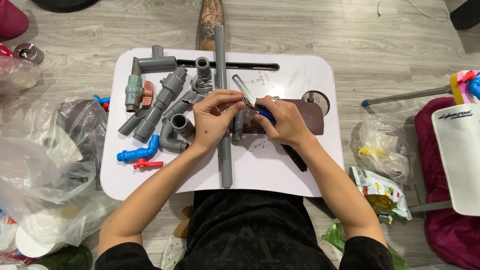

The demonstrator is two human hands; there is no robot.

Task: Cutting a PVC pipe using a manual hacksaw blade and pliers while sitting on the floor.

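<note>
Nearest the camera, a dark printed shirt fills the bottom edge, and both forearms reach up from it over the white lap bench (pixel 280 172) resting on a grey wooden floor. At the centre, the left hand (pixel 212 117) is curled, its fingertips pinching the metal part of a pipe cutter (pixel 248 95), while the right hand (pixel 285 120) is closed around the cutter's blue handle (pixel 266 115). A long grey pipe (pixel 222 107) runs from twelve to six o'clock under the left hand, and a short grey pipe piece (pixel 238 125) lies beside it, just below the tool. At nine o'clock sit loose grey elbows and couplings (pixel 165 107), a green-bodied valve (pixel 134 91) and a blue tap with a red lever (pixel 139 154). A brown sheet (pixel 310 117) lies under the right hand. The risk I judge greatest is the left fingertips resting so near the cutter's blade: a squeeze from the right hand could nip them. The long pipe is round and unclamped, so a nudge could roll it toward the fittings or off the bench's near edge. Dark grit scattered on the bench could also let pieces slip.
</note>
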